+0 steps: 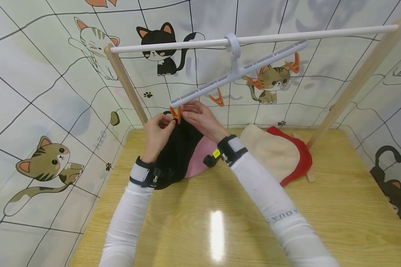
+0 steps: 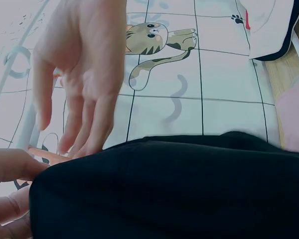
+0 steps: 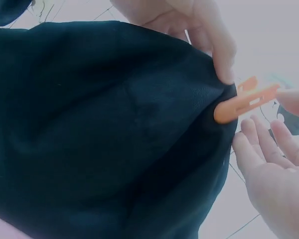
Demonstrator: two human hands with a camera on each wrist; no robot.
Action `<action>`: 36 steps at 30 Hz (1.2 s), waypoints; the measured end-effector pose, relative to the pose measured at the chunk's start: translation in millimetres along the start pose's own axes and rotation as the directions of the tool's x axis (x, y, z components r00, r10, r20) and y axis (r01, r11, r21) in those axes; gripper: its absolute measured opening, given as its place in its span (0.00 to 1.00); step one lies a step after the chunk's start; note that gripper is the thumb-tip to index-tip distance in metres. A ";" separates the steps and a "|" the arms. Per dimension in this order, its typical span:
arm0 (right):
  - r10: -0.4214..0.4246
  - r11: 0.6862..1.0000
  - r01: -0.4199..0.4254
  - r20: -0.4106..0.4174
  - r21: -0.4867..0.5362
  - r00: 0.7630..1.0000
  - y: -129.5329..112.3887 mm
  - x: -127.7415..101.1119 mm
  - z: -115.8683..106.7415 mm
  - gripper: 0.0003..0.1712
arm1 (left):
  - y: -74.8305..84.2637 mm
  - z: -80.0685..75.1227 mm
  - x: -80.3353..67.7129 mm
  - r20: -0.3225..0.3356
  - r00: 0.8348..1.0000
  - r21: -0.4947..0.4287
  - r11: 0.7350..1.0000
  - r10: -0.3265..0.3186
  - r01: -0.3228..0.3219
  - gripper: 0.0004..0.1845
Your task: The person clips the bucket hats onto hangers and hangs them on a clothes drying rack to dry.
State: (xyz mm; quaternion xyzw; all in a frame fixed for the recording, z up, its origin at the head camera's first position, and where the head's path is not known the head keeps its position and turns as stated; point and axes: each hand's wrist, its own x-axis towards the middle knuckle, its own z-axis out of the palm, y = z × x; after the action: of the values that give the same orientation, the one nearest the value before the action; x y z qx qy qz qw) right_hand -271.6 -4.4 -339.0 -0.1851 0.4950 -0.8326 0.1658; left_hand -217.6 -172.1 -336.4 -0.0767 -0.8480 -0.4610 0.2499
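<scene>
A black cloth item (image 1: 172,155), its kind unclear, hangs from an orange clip (image 1: 176,115) at the low left end of a tilted white hanger (image 1: 234,75). With thumb and fingers, my left hand (image 1: 157,133) pinches the cloth's upper edge beside the clip. My right hand (image 1: 204,120) is on the clip's other side. In the right wrist view, the clip (image 3: 244,103) bites the cloth's corner, and the right hand (image 3: 284,174) has loosely straight fingers, its thumb at the clip's handle end. The left hand (image 3: 209,35) shows above the cloth there.
The hanger hooks over a white rod (image 1: 304,35) on wooden posts (image 1: 357,81). Other orange clips (image 1: 217,98) hang along it. Pink cloth (image 1: 200,157) and a cream and red cloth item (image 1: 270,152) lie on the wooden table (image 1: 254,230), before a cat-patterned wall (image 1: 97,107).
</scene>
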 end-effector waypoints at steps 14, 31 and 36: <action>0.031 0.998 -0.027 0.068 -0.057 0.997 17.1 -29.6 -37.4 0.10 | -16.5 0.5 9.5 -0.049 0.998 -0.004 0.999 -0.044 0.044 0.06; 0.044 0.996 -0.041 0.031 -0.075 0.999 60.0 -88.7 -97.5 0.13 | -37.8 -15.4 27.0 -0.132 0.985 -0.034 0.993 -0.113 0.109 0.07; 0.057 0.994 -0.054 0.036 -0.092 0.998 69.1 -95.8 -104.5 0.12 | -42.8 -24.1 29.4 -0.129 0.982 -0.015 0.990 -0.138 0.138 0.08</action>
State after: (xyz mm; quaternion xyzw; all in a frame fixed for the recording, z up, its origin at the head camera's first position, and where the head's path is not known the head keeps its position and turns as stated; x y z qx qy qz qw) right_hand -230.6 88.0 -460.2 -0.1944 0.5340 -0.8006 0.1899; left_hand -249.9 -218.9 -342.8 0.0117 -0.8318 -0.4838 0.2718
